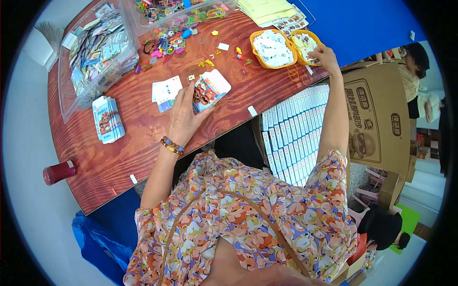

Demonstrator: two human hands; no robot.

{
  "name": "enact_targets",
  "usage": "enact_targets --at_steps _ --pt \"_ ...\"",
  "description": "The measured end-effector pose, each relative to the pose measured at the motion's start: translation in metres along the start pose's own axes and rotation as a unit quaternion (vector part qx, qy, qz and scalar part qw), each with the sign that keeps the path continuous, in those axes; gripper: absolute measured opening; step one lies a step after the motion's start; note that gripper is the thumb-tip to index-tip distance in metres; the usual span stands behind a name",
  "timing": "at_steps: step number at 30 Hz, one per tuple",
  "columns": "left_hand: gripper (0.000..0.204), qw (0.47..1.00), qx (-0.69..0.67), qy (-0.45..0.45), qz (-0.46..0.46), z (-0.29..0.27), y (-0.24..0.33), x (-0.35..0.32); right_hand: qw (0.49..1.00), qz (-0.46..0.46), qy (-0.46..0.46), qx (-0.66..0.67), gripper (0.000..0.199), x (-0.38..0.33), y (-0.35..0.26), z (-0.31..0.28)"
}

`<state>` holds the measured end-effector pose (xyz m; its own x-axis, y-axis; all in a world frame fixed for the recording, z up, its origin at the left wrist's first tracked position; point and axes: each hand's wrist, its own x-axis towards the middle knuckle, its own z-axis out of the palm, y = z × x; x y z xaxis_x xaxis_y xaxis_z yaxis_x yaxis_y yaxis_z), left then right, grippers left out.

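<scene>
We noted the left hand (pixel 183 112) gripping a printed box (pixel 205 93) between thumb and fingers, at its one o'clock, over the red-brown table (pixel 143 143). Right hand (pixel 325 59), out at two, had fingers bunched at the small yellow basket (pixel 305 31); whether they pinched anything we couldn't tell. We judged a hasty pull might drag out extra paper pieces (pixel 304 44) or tip the basket; slack left fingers might drop the box. Its long axis ran roughly eight to two, white end toward two.
</scene>
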<state>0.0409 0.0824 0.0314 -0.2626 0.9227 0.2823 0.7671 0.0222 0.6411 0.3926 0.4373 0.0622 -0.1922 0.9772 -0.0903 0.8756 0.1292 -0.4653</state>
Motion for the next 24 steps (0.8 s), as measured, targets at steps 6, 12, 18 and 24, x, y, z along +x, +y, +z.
enact_targets --at_steps 6,12,18,24 --pt "0.083 1.0 0.0 0.004 0.003 -0.001 -0.003 -0.004 0.991 0.016 0.037 0.127 0.018 -0.001 0.0 -0.002" --pt "0.079 1.0 -0.012 0.025 0.008 0.0 0.002 -0.001 0.96 -0.082 0.134 0.234 0.018 -0.025 -0.03 -0.011" --pt "0.08 0.997 0.0 0.07 0.021 -0.002 -0.003 -0.013 0.871 -0.248 -0.059 0.419 0.01 -0.162 -0.192 0.079" --pt "0.083 0.993 0.021 0.109 0.037 -0.008 -0.009 -0.019 0.892 -0.431 0.059 0.121 0.012 -0.191 -0.24 0.146"
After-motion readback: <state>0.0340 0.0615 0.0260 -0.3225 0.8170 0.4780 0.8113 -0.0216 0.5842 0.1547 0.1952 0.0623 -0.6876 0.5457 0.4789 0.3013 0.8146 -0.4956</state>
